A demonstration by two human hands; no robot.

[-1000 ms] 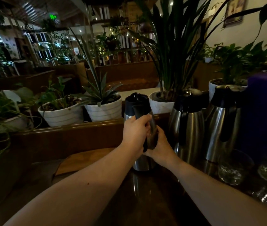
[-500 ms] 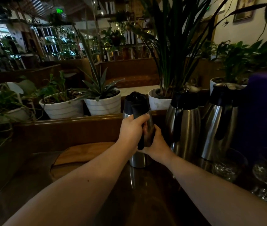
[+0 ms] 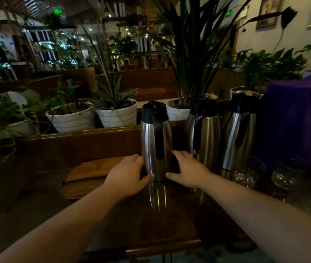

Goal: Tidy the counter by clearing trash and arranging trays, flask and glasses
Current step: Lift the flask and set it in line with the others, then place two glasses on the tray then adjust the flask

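A steel flask with a black lid and handle stands upright on the dark counter, its handle facing me. My left hand cups its base from the left, thumb across the front. My right hand cups the base from the right, fingers reaching behind it. Two more steel flasks stand side by side just to the right. Two clear glasses sit in front of them. A wooden tray lies left of the flask.
A raised wooden ledge runs behind the counter, with white plant pots on it. A purple-covered object stands at the far right. The counter's front edge is near my forearms.
Both hands have left the flask's handle and dropped to its base, one on each side. The flask now stands with its whole handle uncovered.
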